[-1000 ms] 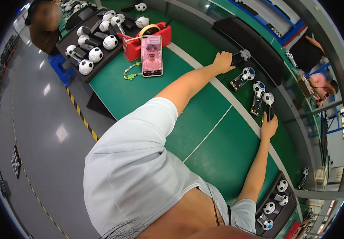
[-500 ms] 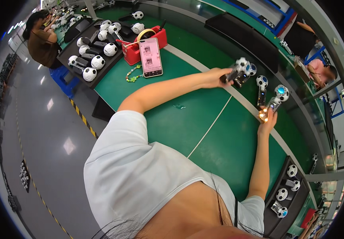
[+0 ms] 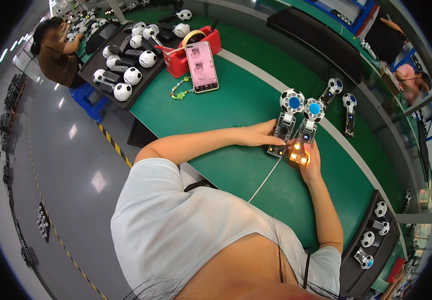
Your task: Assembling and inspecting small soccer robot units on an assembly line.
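My left hand (image 3: 260, 134) is closed on the handle of a handheld device (image 3: 284, 131) with a round soccer-ball-patterned head, blue centre and dark see-through handle. A matching device (image 3: 307, 131) is gripped by my right hand (image 3: 313, 161); its handle glows with warm lights at the bottom and has a small lit mark higher up. Both are held upright side by side over the green table, heads nearly touching. Just beyond them lie two more such devices, one (image 3: 332, 90) partly behind the held pair and another (image 3: 349, 114) further right.
A phone (image 3: 202, 67) with a beaded strap leans against a red tape dispenser (image 3: 178, 64). Black trays of soccer-ball devices stand at the left (image 3: 126, 104) and right (image 3: 358, 250). A person (image 3: 58, 55) sits far left near a blue stool (image 3: 88, 102); others are behind the far rail.
Both hands have come nearer to me and together, each bringing a device, now side by side with blue centres facing up. One device stays behind where my left hand was.
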`<action>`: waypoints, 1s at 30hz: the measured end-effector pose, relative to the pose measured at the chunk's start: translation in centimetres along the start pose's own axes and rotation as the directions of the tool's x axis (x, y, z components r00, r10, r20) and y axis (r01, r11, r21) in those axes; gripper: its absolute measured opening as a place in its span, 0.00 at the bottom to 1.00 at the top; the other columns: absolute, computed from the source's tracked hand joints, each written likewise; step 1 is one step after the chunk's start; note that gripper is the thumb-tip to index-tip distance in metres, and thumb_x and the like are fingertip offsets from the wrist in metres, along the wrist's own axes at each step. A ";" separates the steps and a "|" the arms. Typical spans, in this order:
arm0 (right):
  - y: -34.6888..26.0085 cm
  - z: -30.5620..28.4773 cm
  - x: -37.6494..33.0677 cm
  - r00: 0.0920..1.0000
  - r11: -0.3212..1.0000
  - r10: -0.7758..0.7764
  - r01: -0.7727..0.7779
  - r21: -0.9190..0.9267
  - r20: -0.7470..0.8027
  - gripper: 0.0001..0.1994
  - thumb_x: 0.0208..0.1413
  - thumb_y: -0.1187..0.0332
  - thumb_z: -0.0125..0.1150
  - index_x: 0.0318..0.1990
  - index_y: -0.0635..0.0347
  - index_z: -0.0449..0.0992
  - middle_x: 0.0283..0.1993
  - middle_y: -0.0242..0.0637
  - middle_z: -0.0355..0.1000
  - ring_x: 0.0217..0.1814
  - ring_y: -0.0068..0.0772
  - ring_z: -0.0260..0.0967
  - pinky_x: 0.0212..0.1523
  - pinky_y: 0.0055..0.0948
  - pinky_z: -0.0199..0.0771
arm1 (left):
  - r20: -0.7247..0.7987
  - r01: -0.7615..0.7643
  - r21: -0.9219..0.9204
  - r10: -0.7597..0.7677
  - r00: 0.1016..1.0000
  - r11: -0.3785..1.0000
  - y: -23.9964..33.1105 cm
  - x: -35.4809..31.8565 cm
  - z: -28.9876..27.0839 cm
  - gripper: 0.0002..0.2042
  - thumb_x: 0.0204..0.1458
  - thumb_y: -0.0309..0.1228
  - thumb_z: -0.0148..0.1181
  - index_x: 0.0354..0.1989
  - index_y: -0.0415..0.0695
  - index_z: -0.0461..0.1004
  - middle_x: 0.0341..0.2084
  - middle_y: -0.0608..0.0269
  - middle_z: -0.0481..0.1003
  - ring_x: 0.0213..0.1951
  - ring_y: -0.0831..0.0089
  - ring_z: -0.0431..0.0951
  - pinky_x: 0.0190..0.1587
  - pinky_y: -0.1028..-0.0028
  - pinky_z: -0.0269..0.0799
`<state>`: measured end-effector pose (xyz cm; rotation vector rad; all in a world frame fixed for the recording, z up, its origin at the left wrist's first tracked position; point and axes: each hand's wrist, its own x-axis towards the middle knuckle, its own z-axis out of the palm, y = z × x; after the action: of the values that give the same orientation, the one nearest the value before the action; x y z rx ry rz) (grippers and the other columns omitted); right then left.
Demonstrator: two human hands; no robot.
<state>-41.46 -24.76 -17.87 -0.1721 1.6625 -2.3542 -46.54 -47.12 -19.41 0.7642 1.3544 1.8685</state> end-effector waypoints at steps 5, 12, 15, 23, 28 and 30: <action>-0.1 -0.1 0.0 0.999 0.998 0.040 -0.039 -0.043 0.021 0.19 0.57 0.65 0.50 0.54 0.62 0.61 0.46 0.45 0.70 0.44 0.36 0.70 0.47 0.30 0.71 | -0.077 -0.065 0.319 0.095 0.992 0.945 -0.5 -0.5 -0.7 0.21 0.56 0.29 0.54 0.54 0.32 0.55 0.47 0.51 0.67 0.45 0.71 0.69 0.49 0.74 0.67; -0.4 -1.0 -0.1 0.989 0.970 0.024 0.012 -0.245 0.143 0.23 0.51 0.77 0.52 0.57 0.63 0.58 0.50 0.46 0.69 0.50 0.38 0.69 0.52 0.33 0.70 | -0.068 -0.037 0.340 0.064 0.996 0.940 -0.5 -0.4 -1.1 0.24 0.55 0.28 0.56 0.55 0.32 0.53 0.45 0.51 0.67 0.44 0.72 0.70 0.45 0.75 0.69; -0.5 -1.0 0.1 0.988 0.959 0.017 0.027 -0.283 0.152 0.25 0.50 0.79 0.52 0.57 0.63 0.58 0.50 0.47 0.69 0.50 0.38 0.69 0.52 0.34 0.70 | -0.080 -0.055 0.297 0.083 0.993 0.953 -0.7 -0.1 -0.9 0.24 0.54 0.27 0.57 0.54 0.32 0.53 0.44 0.51 0.67 0.43 0.71 0.71 0.44 0.75 0.70; -0.5 -1.3 0.2 0.987 0.966 0.037 0.005 -0.258 0.157 0.26 0.51 0.77 0.55 0.59 0.63 0.58 0.52 0.46 0.69 0.51 0.38 0.69 0.53 0.33 0.69 | -0.099 -0.047 0.242 0.072 0.992 0.969 -1.3 0.2 -1.2 0.25 0.52 0.22 0.57 0.55 0.34 0.52 0.43 0.53 0.67 0.41 0.73 0.72 0.41 0.75 0.72; -0.6 -1.0 0.1 0.991 0.970 0.046 -0.014 -0.242 0.129 0.24 0.49 0.80 0.52 0.56 0.64 0.58 0.51 0.47 0.69 0.50 0.38 0.69 0.52 0.33 0.70 | -0.108 -0.049 0.223 0.074 0.991 0.974 -0.7 0.0 -0.6 0.25 0.52 0.22 0.57 0.55 0.34 0.52 0.44 0.52 0.67 0.42 0.71 0.73 0.42 0.75 0.73; -0.5 -1.1 0.2 0.990 0.970 0.044 -0.012 -0.241 0.131 0.24 0.50 0.80 0.52 0.56 0.64 0.58 0.51 0.47 0.69 0.50 0.38 0.69 0.52 0.33 0.70 | -0.107 -0.043 0.240 0.070 0.992 0.970 -0.7 0.0 -0.7 0.25 0.52 0.22 0.57 0.55 0.34 0.52 0.44 0.52 0.67 0.42 0.71 0.73 0.43 0.75 0.73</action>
<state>-41.99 -23.68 -17.80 -0.3436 1.8634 -2.0646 -46.97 -47.42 -20.27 0.8318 1.6674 1.8392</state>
